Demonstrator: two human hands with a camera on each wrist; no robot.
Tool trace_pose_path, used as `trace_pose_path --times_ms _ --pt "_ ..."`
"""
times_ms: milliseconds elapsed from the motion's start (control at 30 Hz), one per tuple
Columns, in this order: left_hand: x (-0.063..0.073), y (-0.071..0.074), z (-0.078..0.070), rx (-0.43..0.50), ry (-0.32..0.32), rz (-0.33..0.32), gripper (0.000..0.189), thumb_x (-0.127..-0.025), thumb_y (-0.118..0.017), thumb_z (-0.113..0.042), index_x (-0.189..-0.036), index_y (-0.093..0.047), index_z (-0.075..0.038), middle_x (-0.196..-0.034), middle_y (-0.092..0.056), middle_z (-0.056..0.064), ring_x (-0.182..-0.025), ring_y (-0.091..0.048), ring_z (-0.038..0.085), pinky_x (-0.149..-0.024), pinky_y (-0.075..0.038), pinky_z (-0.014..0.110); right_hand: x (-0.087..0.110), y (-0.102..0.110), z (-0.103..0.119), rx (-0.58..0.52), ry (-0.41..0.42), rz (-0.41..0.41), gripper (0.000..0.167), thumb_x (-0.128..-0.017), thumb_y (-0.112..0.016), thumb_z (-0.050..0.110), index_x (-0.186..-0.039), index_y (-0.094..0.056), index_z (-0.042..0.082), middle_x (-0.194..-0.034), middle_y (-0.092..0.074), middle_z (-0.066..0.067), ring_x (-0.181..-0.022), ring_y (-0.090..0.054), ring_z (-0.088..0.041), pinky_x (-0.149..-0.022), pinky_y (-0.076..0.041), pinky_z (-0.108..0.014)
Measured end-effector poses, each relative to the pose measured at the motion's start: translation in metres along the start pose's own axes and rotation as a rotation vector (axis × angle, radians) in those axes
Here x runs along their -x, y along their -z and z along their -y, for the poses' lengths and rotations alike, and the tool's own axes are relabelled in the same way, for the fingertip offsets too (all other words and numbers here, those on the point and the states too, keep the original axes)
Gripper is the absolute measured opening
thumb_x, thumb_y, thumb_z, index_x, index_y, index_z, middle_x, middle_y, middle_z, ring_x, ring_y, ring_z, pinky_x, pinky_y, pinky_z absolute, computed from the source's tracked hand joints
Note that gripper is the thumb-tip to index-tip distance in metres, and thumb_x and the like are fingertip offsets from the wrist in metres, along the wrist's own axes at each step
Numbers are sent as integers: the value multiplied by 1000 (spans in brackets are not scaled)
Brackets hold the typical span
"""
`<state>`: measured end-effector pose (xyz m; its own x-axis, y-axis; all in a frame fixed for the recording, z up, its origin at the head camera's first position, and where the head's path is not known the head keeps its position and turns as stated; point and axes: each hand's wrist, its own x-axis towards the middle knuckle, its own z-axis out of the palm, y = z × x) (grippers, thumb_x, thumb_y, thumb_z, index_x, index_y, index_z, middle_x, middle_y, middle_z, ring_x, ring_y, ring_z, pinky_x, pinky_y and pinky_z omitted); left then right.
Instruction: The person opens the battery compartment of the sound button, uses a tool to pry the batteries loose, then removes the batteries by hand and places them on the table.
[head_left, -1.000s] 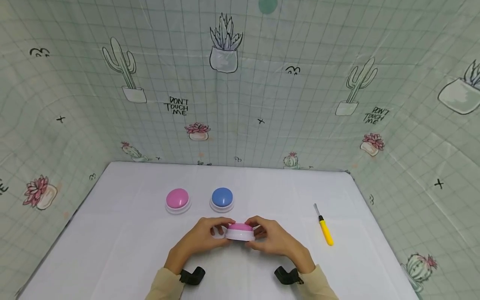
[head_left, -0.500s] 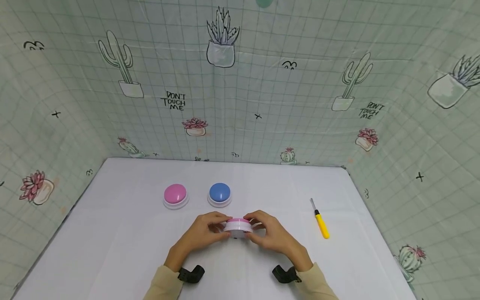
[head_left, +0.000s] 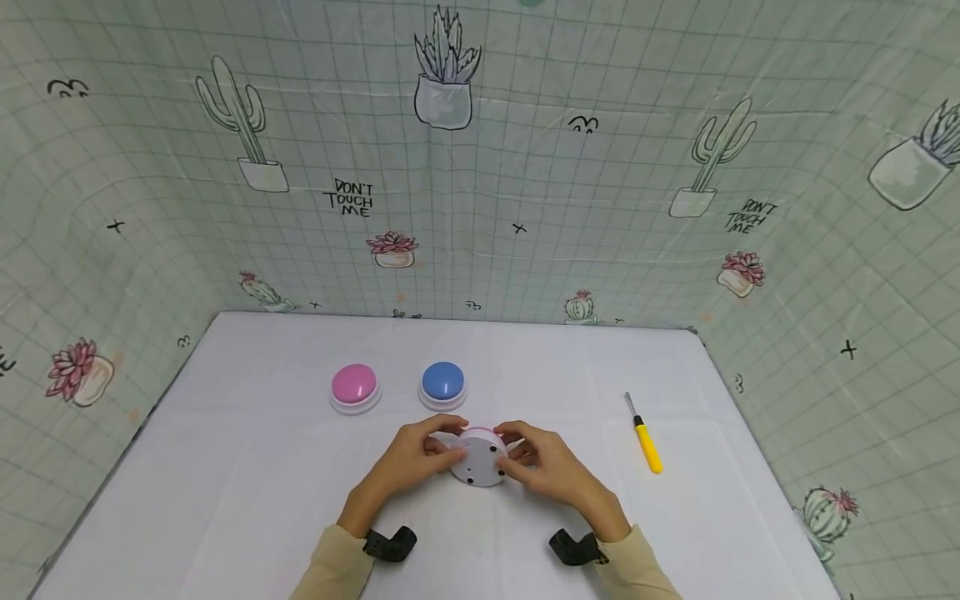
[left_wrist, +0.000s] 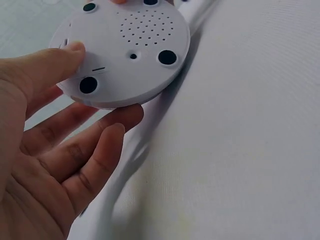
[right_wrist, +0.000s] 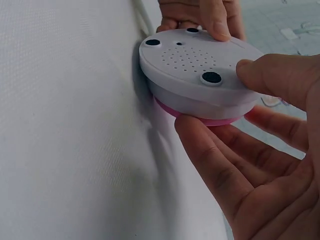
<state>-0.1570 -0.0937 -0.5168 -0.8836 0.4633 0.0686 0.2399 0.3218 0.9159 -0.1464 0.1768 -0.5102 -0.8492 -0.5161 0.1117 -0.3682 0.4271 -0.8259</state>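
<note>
Both hands hold a white push button with a pink dome (head_left: 478, 463), tilted so its underside faces the person. My left hand (head_left: 417, 454) grips its left side, thumb on the flat bottom and fingers behind. On the other side my right hand (head_left: 546, 462) pinches the edge the same way. In the left wrist view the underside (left_wrist: 107, 55) shows black round feet, a patch of speaker holes, a small screw hole and a slot. A rim of the pink dome (right_wrist: 220, 121) shows beneath the base in the right wrist view.
Behind the hands stand a second pink button (head_left: 354, 385) and a blue button (head_left: 442, 382), domes up. A screwdriver with a yellow handle (head_left: 648, 448) lies at the right of the white table (head_left: 225, 500). Printed cloth (head_left: 510, 167) hangs around the table's back and sides.
The held button has turned over from dome up to its underside facing the person. Both hands stay on it in nearly the same place. The other buttons and screwdriver have not moved.
</note>
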Motion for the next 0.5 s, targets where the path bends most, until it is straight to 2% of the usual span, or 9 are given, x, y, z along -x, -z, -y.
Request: trace_pose_path --times_ms 133,267,433,500 --pt "-3 0 0 -9 -23 -9 40 -94 -76 -17 -131 -63 -8 -128 -68 11 -88 -73 12 -83 -57 23 -1 -2 -5 -105 -79 0 43 -98 -70 18 -138 -58 8 -123 -67 -17 -93 -73 -13 -80 -58 -25" --pt "-5 -3 1 -34 -27 0 47 -91 -80 -18 -133 -63 -9 -126 -69 11 -87 -72 9 -78 -56 22 0 -4 -11 -210 -141 0 48 -98 -67 12 -144 -51 5 -125 -61 -23 -90 -72 -11 -75 -58 -25" --pt "-1 -5 4 -95 -45 24 69 -83 -88 -23 -143 -58 -10 -123 -68 10 -86 -67 13 -70 -54 23 0 -8 -16 -220 -153 7 52 -99 -66 11 -147 -48 3 -127 -60 -23 -86 -73 -8 -72 -58 -25" --pt "1 -5 5 -115 -62 35 77 -80 -90 -23 -147 -54 -10 -129 -65 11 -88 -66 16 -70 -54 24 -1 -8 -17 -210 -167 23 52 -99 -67 12 -146 -49 2 -119 -65 -22 -81 -72 -9 -70 -56 -24"
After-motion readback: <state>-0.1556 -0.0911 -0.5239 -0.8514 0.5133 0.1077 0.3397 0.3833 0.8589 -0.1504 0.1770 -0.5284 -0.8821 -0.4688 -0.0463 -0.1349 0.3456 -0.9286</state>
